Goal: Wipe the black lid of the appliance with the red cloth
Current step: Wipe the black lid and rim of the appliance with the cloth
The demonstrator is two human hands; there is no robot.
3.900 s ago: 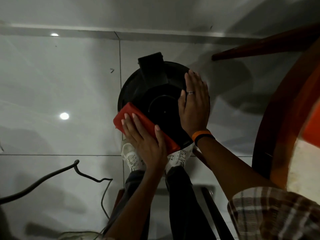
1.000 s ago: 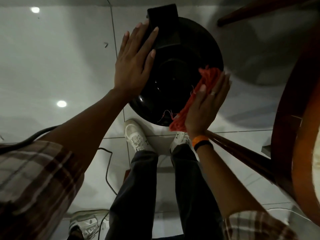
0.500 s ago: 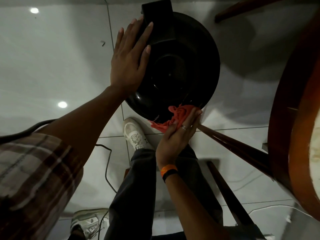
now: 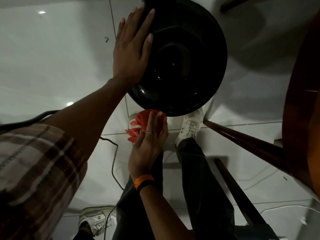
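While my left hand (image 4: 131,51) is lying flat on the lid (image 4: 181,56) at its 9 o'clock side, its fingers are reaching straight up toward 12 o'clock, held loosely side by side with small gaps, and the thumb is angling inward over the lid's raised ring. The fingertips are touching the dark block at the lid's 12 o'clock edge, which is running out of view at the top.

My right hand (image 4: 149,144) is sitting just below the lid's 6 o'clock rim, seen from the back. Its fingers are pressing together over the cloth (image 4: 138,126), pushing it up against the underside of the rim; I cannot tell how the thumb is gripping, since it is hiding under the palm. The cloth is bunching up, with loose red folds spilling out at 9 o'clock from my fingers. A ring is showing on one finger, and an orange band (image 4: 143,181) with a black one beside it is circling the wrist.

Glossy and round, the lid is filling the top centre of the view, above the white tiled floor (image 4: 52,66). My white shoes are standing under it, one (image 4: 190,127) showing at its 5 o'clock, the other mostly hiding behind the cloth. A wooden chair (image 4: 303,101) is curving down the 3 o'clock side, its legs slanting toward my trousers. A cable (image 4: 113,163) is trailing across the tiles at 7 o'clock, near another shoe (image 4: 94,220). My plaid sleeve (image 4: 34,170) is covering the lower left.
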